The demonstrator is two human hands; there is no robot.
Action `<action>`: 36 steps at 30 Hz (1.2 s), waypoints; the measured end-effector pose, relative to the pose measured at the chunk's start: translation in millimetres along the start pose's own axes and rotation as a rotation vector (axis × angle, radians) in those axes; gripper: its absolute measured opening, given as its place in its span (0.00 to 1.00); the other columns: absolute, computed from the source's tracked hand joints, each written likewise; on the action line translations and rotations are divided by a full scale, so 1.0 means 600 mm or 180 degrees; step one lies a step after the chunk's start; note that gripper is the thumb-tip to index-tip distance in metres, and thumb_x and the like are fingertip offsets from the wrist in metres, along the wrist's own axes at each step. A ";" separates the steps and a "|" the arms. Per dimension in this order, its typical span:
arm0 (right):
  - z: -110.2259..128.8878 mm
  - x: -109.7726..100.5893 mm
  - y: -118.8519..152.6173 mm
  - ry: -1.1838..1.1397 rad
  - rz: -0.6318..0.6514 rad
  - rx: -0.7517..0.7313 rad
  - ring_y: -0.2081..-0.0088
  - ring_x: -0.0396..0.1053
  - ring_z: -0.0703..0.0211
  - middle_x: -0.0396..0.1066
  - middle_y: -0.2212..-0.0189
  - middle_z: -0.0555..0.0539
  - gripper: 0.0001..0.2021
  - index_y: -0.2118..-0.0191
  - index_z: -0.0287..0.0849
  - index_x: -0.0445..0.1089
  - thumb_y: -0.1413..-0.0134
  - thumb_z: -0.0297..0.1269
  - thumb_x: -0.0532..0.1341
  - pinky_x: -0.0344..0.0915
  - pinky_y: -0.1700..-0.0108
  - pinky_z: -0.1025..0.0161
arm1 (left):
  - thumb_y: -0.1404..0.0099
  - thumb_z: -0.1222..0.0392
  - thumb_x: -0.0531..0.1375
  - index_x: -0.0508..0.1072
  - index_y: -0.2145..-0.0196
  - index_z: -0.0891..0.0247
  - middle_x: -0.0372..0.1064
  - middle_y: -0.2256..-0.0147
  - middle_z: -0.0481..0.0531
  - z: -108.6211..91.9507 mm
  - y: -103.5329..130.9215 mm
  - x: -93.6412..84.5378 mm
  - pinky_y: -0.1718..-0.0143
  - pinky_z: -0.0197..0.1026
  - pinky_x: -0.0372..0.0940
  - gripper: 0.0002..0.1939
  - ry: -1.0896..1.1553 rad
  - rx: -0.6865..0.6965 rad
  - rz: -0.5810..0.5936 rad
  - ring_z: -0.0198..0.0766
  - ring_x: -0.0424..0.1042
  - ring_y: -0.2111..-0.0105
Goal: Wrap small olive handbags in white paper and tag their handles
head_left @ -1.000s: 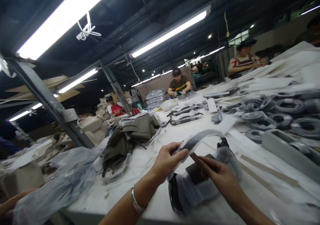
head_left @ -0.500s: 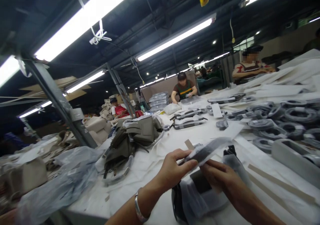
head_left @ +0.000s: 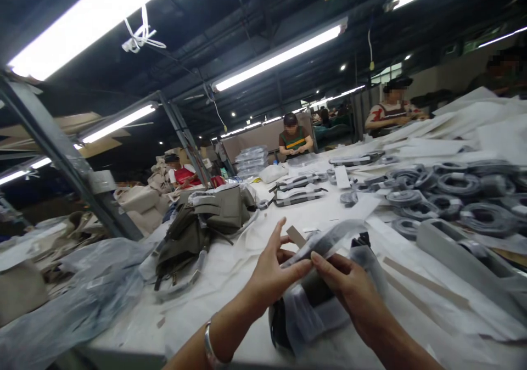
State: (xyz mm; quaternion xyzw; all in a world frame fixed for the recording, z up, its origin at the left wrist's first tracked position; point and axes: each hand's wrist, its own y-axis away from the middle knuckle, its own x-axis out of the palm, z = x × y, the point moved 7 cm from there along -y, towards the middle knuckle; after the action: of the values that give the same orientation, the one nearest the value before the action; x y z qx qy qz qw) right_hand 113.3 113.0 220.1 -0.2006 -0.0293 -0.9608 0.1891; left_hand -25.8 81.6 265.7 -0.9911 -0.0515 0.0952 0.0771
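A dark bag (head_left: 315, 290), partly covered in translucent white wrapping, rests on the white-covered table in front of me. Above it arches a wrapped bag handle (head_left: 329, 238). My left hand (head_left: 274, 268) grips the handle's left side, thumb pressed along it and index finger raised. With thumb and fingers, my right hand (head_left: 348, 279) pinches the wrapping at the handle's near edge, close to my left thumb. Behind the handle a small tan strip (head_left: 296, 236) sticks up. A black buckle-like piece (head_left: 361, 240) shows right of the handle.
Olive bags (head_left: 222, 211) lie at left, beside crumpled clear plastic (head_left: 99, 282). Several coiled wrapped straps (head_left: 457, 183) cover the right side, near a grey tape dispenser-like holder (head_left: 461, 260) and tan strips (head_left: 424, 282). Wrapped handles (head_left: 298, 194) lie ahead. Co-workers (head_left: 294, 134) sit beyond.
The view has shifted to the right. My right hand has come up from under the handle to pinch its near edge beside my left thumb. My left index finger has lifted.
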 end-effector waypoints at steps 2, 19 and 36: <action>-0.001 0.004 0.001 -0.0077 0.0110 0.0065 0.66 0.72 0.54 0.76 0.71 0.46 0.19 0.67 0.39 0.79 0.56 0.52 0.71 0.68 0.61 0.62 | 0.46 0.53 0.72 0.47 0.30 0.54 0.67 0.44 0.60 0.003 -0.002 0.004 0.55 0.43 0.68 0.54 0.0387 -0.0132 0.0153 0.43 0.74 0.56; -0.028 -0.001 0.016 -0.1268 0.0129 0.0284 0.54 0.74 0.48 0.78 0.59 0.43 0.18 0.61 0.45 0.80 0.59 0.48 0.73 0.70 0.52 0.58 | 0.38 0.52 0.66 0.79 0.57 0.63 0.75 0.60 0.54 -0.019 0.001 -0.003 0.55 0.41 0.66 0.15 -0.0480 0.0538 -0.0110 0.45 0.74 0.58; -0.035 0.018 0.002 -0.0421 -0.0096 -0.0254 0.58 0.72 0.51 0.77 0.64 0.46 0.19 0.63 0.42 0.78 0.54 0.53 0.71 0.68 0.52 0.60 | 0.36 0.57 0.64 0.79 0.57 0.60 0.75 0.60 0.53 -0.033 0.016 0.007 0.52 0.42 0.66 0.11 -0.0775 0.0871 -0.0370 0.43 0.73 0.57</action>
State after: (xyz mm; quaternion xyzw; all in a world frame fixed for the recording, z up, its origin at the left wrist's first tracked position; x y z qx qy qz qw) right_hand 96.6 105.3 205.0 -0.2705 -0.0065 -0.9486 0.1641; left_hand -16.9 69.5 282.8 -0.9479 -0.1042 0.2159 0.2098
